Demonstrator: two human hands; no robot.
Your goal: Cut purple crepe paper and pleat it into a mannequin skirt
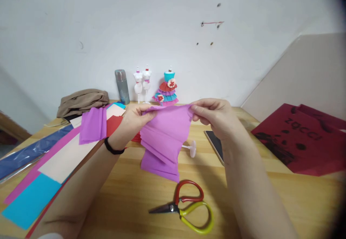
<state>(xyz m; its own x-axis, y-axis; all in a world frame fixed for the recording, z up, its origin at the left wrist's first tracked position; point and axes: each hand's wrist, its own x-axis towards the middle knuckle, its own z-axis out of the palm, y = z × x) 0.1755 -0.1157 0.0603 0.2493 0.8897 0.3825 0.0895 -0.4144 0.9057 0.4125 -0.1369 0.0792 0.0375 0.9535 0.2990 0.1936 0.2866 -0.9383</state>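
A strip of purple crepe paper [166,134] hangs in loose folds between my two hands, its lower end close to the table. My left hand [139,118] pinches its upper left corner, and my right hand [211,114] pinches the upper right corner. Behind the paper a white stand base [193,149] sticks out to the right; the rest of that piece is hidden. Scissors [173,207] with one red and one yellow handle lie in front of the paper, blades pointing left.
Coloured paper sheets [65,159] and a folded purple piece [93,125] lie at left, near a brown cloth [81,103]. Along the wall stand a flask [122,87], two white mannequins [138,84] and a ruffled paper dress [168,87]. At right are a phone [214,143] and a red bag [300,141].
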